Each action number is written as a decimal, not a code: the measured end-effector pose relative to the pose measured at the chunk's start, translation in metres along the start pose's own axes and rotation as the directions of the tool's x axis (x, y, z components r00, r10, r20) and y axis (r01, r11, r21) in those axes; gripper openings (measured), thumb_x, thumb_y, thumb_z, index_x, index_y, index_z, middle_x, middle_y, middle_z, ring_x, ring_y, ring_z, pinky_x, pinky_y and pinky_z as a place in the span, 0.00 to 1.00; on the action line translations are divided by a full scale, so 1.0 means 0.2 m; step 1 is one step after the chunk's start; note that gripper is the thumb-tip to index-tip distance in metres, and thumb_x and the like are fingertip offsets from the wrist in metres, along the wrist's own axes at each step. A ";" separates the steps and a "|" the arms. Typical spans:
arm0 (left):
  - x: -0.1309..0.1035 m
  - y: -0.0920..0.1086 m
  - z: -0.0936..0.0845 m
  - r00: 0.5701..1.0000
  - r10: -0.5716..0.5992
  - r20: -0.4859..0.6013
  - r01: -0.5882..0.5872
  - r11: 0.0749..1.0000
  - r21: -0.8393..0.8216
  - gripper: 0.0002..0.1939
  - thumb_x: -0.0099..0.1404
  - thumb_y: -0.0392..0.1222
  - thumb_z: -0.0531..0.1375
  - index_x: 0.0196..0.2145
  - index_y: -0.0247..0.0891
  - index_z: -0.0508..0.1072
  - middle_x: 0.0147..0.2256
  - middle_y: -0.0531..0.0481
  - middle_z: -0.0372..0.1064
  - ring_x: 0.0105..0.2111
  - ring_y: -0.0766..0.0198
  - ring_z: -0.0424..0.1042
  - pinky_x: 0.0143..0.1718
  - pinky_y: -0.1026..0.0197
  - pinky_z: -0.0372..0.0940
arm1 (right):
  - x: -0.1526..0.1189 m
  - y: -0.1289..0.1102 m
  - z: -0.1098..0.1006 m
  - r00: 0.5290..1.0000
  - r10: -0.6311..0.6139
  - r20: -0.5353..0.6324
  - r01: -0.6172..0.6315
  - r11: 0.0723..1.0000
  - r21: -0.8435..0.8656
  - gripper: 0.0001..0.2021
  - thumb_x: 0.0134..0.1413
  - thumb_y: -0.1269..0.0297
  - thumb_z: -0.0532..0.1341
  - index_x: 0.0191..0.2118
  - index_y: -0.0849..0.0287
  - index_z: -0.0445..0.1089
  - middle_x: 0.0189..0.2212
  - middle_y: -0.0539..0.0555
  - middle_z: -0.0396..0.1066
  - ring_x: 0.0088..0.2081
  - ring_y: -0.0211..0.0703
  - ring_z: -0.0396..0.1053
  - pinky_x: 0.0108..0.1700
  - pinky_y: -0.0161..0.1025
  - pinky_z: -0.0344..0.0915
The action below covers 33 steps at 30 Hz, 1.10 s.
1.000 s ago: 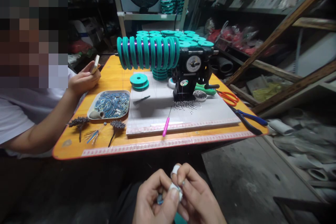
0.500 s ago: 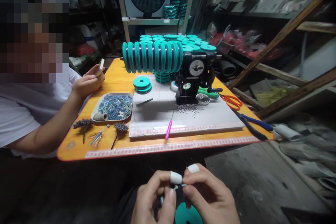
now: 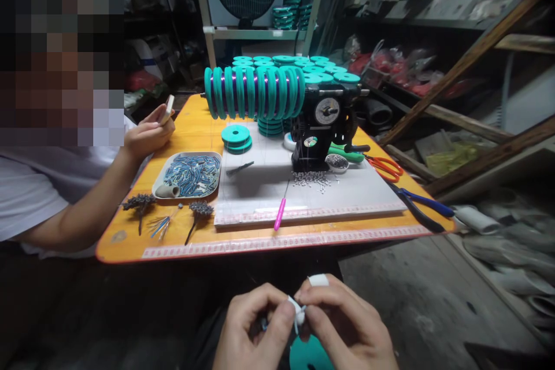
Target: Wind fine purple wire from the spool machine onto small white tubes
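Observation:
My left hand (image 3: 258,324) and my right hand (image 3: 349,321) meet low in the view, in front of the table edge. Both are closed, thumb and forefinger pinching a small pale-blue piece (image 3: 300,317) between them; its exact kind is too small to make out. White tape wraps a finger on each hand. Something small and bluish shows inside the curled left fingers. Just below the hands is a teal foam line spool (image 3: 310,352), partly hidden by the right hand. Thin line, if any, between spool and fingers cannot be made out.
On the orange table (image 3: 125,243) stand a black winding machine (image 3: 312,147) with teal spools on its shaft, a tray (image 3: 219,185) of small blue pieces, a pink-handled tool (image 3: 280,214), orange scissors (image 3: 388,167) and blue-handled pliers (image 3: 427,203). At left, a person's hand (image 3: 154,133) holds a phone.
My fingertips have drawn closer around the small piece, and the left thumb has moved up over the taped forefinger. The camera view has shifted slightly.

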State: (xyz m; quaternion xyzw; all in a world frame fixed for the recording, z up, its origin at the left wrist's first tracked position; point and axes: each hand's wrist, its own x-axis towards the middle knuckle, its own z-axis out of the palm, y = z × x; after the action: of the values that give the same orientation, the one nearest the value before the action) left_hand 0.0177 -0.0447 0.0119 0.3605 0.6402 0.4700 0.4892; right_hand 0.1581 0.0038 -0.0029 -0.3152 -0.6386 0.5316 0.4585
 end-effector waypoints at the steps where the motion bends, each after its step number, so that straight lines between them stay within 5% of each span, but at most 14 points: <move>1: 0.00 0.00 0.00 1.000 0.005 0.012 -0.004 1.000 -0.020 0.24 0.59 0.61 0.59 0.22 0.34 0.75 0.21 0.50 0.65 0.25 0.69 0.62 0.28 0.69 0.57 | 0.00 0.00 0.00 1.000 0.009 0.004 -0.009 1.000 0.009 0.09 0.60 0.72 0.60 0.39 0.50 0.74 0.34 0.49 0.72 0.27 0.32 0.72 0.29 0.27 0.71; 10: 0.02 0.00 -0.01 0.997 0.041 0.060 -0.035 0.995 -0.098 0.20 0.60 0.56 0.61 0.25 0.34 0.72 0.26 0.50 0.65 0.21 0.74 0.57 0.21 0.69 0.51 | 0.02 0.00 -0.02 0.993 -0.093 0.079 0.106 0.978 -0.182 0.10 0.60 0.75 0.59 0.40 0.52 0.72 0.33 0.48 0.74 0.31 0.34 0.73 0.33 0.27 0.70; 15: 0.02 0.01 -0.02 0.986 -0.045 0.162 0.066 0.990 -0.124 0.23 0.61 0.60 0.57 0.27 0.34 0.68 0.17 0.57 0.56 0.19 0.74 0.55 0.25 0.69 0.52 | 0.02 0.01 -0.04 0.973 -0.207 0.099 0.228 0.917 -0.329 0.10 0.58 0.77 0.60 0.41 0.54 0.71 0.32 0.49 0.71 0.33 0.34 0.72 0.36 0.27 0.69; 20: 0.02 0.05 -0.01 0.988 -0.099 0.116 0.112 0.988 -0.108 0.23 0.56 0.60 0.62 0.26 0.33 0.68 0.20 0.57 0.55 0.22 0.75 0.53 0.25 0.71 0.50 | 0.02 0.02 -0.05 0.953 -0.273 0.129 0.301 0.886 -0.353 0.13 0.58 0.80 0.59 0.44 0.55 0.71 0.35 0.51 0.68 0.35 0.34 0.71 0.37 0.28 0.68; 33: 0.01 0.10 0.00 0.981 -0.173 0.086 0.184 0.973 -0.140 0.26 0.50 0.61 0.66 0.25 0.34 0.66 0.21 0.58 0.52 0.22 0.76 0.51 0.23 0.73 0.46 | 0.03 0.01 -0.04 0.984 -0.159 0.083 0.179 0.893 -0.413 0.06 0.60 0.72 0.59 0.36 0.54 0.72 0.28 0.48 0.71 0.32 0.37 0.71 0.37 0.30 0.66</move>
State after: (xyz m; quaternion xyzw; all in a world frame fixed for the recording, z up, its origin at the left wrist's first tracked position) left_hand 0.0171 -0.0372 0.0297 0.2815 0.6150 0.4566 0.5779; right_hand 0.1638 0.0121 -0.0036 -0.3368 -0.7733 0.3478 0.4095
